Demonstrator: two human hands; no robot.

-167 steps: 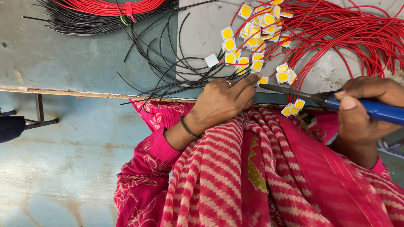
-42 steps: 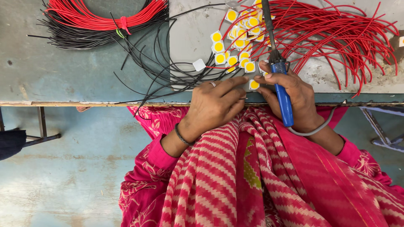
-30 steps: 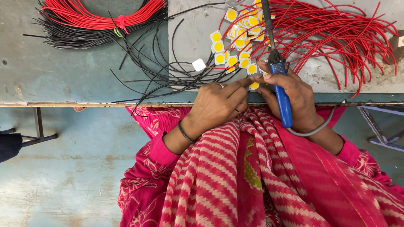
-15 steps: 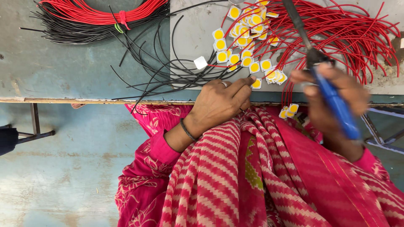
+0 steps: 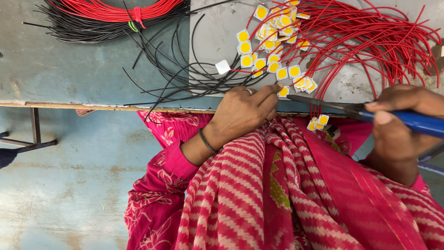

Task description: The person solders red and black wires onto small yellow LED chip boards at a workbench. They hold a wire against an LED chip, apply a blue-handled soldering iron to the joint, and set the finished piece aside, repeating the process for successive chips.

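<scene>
Head view: left hand (image 5: 245, 113) pinches a yellow chip (image 5: 283, 91), right hand (image 5: 400, 125) grips the soldering iron (image 5: 370, 111) beside it.

Right hand (image 5: 402, 122) around soldering iron (image 5: 370, 111)

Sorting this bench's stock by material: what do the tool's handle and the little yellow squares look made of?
The tool's handle in the right hand looks like glossy blue plastic. The little squares look like thin white plates, ceramic or metal, with matte yellow discs; wires are attached.
</scene>
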